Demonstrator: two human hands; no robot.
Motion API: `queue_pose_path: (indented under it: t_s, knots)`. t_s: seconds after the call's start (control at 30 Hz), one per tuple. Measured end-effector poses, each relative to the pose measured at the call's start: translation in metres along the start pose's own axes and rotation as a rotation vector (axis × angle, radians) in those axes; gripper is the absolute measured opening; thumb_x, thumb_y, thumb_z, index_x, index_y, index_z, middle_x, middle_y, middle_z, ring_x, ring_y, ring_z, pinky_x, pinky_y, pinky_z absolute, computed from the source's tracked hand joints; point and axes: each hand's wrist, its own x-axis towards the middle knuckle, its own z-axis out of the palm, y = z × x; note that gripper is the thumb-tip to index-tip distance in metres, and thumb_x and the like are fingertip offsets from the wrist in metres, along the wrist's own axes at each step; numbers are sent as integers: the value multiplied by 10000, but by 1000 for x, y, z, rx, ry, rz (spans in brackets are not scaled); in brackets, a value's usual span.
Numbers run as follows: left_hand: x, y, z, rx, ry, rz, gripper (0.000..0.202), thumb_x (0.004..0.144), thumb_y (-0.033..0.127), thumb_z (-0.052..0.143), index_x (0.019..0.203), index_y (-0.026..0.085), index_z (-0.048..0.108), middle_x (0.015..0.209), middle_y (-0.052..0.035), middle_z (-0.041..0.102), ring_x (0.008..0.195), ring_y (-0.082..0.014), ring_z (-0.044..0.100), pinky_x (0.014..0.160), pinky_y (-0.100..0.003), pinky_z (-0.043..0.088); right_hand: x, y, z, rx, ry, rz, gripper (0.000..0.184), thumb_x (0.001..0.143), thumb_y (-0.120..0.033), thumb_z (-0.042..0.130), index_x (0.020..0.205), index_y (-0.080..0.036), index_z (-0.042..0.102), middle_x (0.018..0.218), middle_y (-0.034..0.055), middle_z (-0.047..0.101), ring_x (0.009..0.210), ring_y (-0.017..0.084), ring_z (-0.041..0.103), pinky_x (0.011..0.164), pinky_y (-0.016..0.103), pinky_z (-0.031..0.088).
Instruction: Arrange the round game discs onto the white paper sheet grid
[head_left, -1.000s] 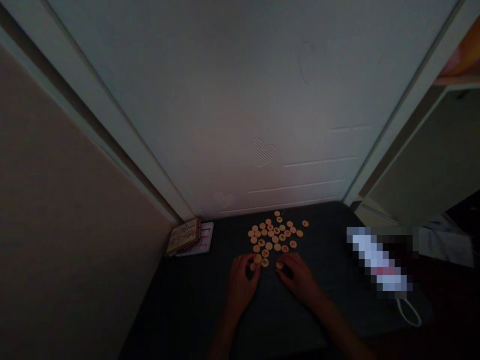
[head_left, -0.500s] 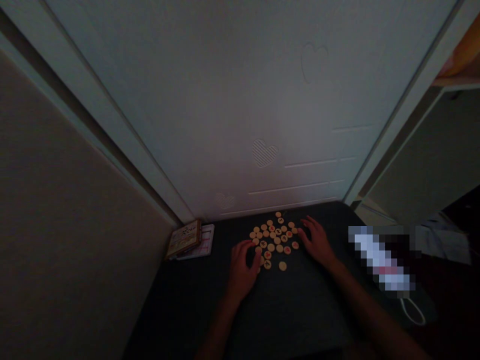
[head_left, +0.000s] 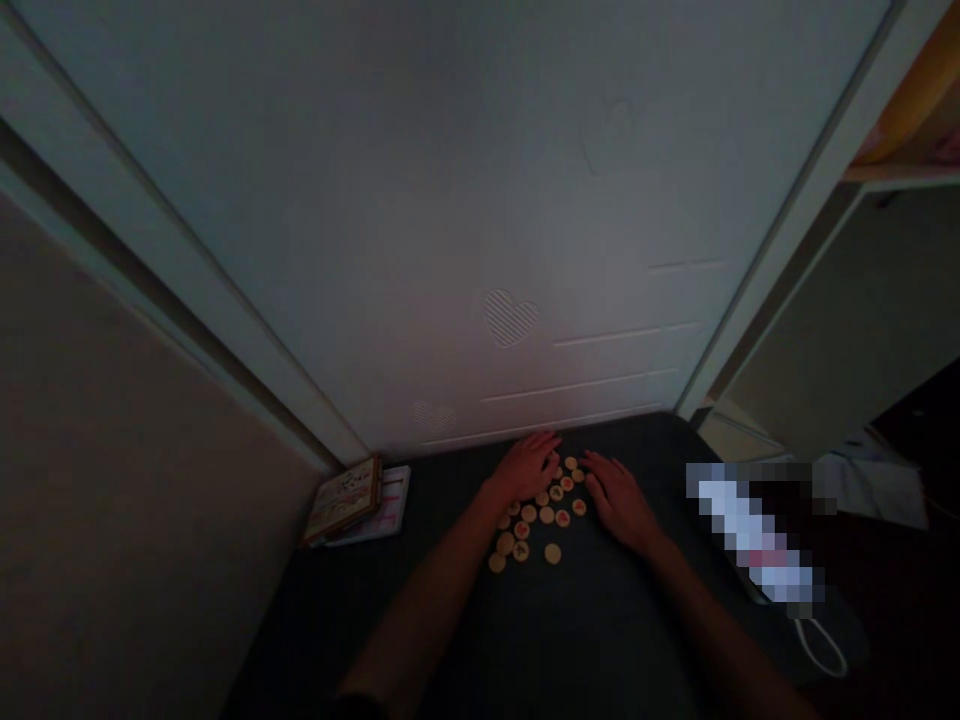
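Several round wooden Chinese chess pieces (head_left: 547, 516), some with red or black characters, lie loosely grouped on a dark table (head_left: 570, 630). My left hand (head_left: 528, 467) reaches over the far left of the group and covers some of the pieces. Its fingers are extended towards the right, with nothing visibly gripped. At the group's right edge rests my right hand (head_left: 616, 497), fingers stretched out close to the outermost pieces. A single piece (head_left: 553, 554) lies apart at the near side.
To the left, a wooden box (head_left: 343, 500) with a printed lid overlaps a white board with red lines (head_left: 393, 507). A pixelated object (head_left: 754, 540) with a white cord loop (head_left: 823, 648) is at the right. Behind the table stands a white panel (head_left: 450, 230) with embossed hearts.
My left hand has moved from the near left of the pieces to their far side, now covering some. My right hand stays at their right edge. The view has shifted slightly.
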Motion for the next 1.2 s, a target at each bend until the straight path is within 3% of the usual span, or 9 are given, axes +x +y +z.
queue_pose_path:
  t_s: [0.33, 0.67, 0.83, 1.03, 1.2]
  knots:
    - [-65, 14, -14, 34, -54, 20, 480, 1017, 405, 479, 1489, 322, 494, 1568, -37, 495, 1466, -242, 431, 1224, -493, 314, 3, -19, 7, -2, -123, -114, 491, 1051, -421, 417, 1506, -256, 497, 1536, 98, 526, 1457, 265, 442, 1210, 561, 321]
    - [-109, 25, -31, 22, -8, -6, 445, 1047, 385, 437, 1476, 296, 512, 1567, -59, 494, 1462, -231, 438, 1212, -480, 352, -7, -49, 18, 48, -140, -156, 484, 1053, -418, 419, 1494, -243, 512, 1525, 101, 537, 1432, 265, 470, 1212, 549, 338]
    - [-125, 4, -41, -13, 123, -150, 420, 1069, 360, 382, 1443, 263, 544, 1554, -75, 506, 1462, -231, 431, 1220, -511, 339, -9, -45, 18, 164, -37, -68, 445, 1061, -415, 379, 1403, -230, 596, 1480, 106, 566, 1392, 255, 499, 1174, 503, 416]
    - [-152, -26, -37, -95, 303, -265, 365, 1054, 316, 415, 1362, 256, 601, 1446, -82, 601, 1353, -232, 543, 1145, -498, 451, -8, -36, 15, 340, 115, 73, 364, 1034, -399, 427, 1231, -240, 689, 1272, 99, 692, 1221, 258, 615, 1094, 474, 477]
    - [-161, -30, -30, -69, 321, -277, 341, 1037, 294, 445, 1334, 254, 607, 1393, -76, 638, 1295, -237, 590, 1109, -484, 484, -8, -30, 11, 350, 186, 199, 376, 1025, -409, 408, 1170, -218, 698, 1144, 107, 725, 1065, 268, 679, 946, 444, 545]
